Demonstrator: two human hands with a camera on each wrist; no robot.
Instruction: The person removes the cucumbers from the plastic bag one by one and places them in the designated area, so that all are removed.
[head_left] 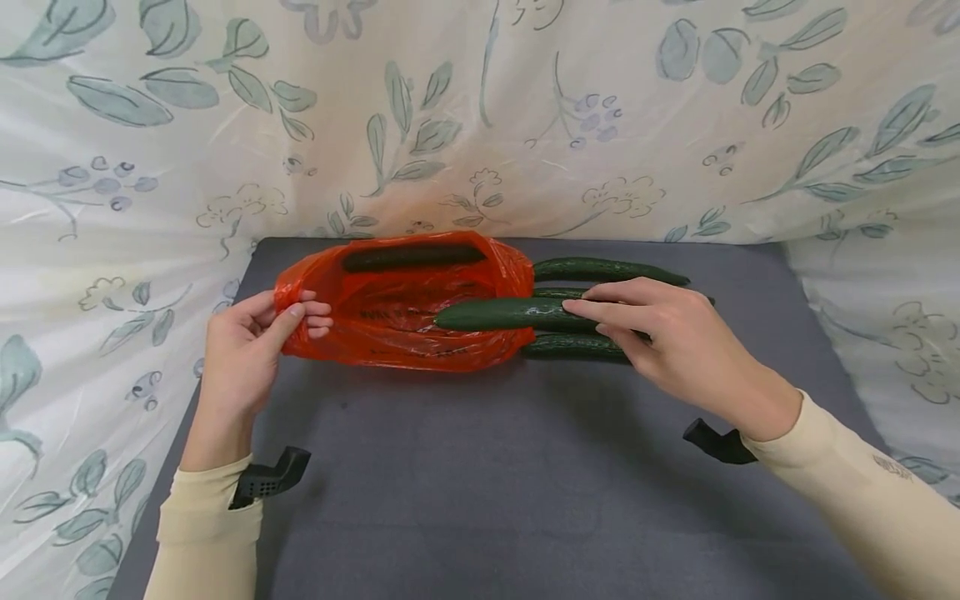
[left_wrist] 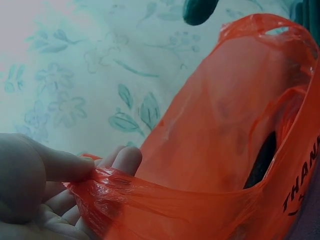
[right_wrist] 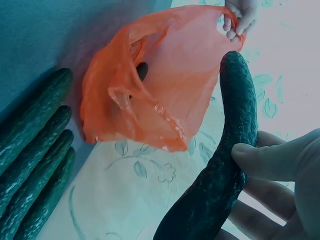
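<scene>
A red plastic bag (head_left: 360, 325) lies gaping on the dark table, its left end pinched between the thumb and fingers of my left hand (head_left: 243, 350). One cucumber (head_left: 412, 257) is inside, near the bag's far side. My right hand (head_left: 667, 333) grips another cucumber (head_left: 502, 314) by thumb and fingers, and its tip hangs over the bag's opening in the head view. In the right wrist view that held cucumber (right_wrist: 237, 105) is raised off the table, apart from the bag. The left wrist view shows the stretched plastic in my left thumb and fingers (left_wrist: 127, 160).
Several more cucumbers (head_left: 611, 270) lie side by side on the grey tabletop (head_left: 450, 475), right of the bag and partly under my right hand. A leaf-patterned sheet (head_left: 480, 150) rises behind the table and along both sides. Black mounts (head_left: 273, 479) sit at both wrists.
</scene>
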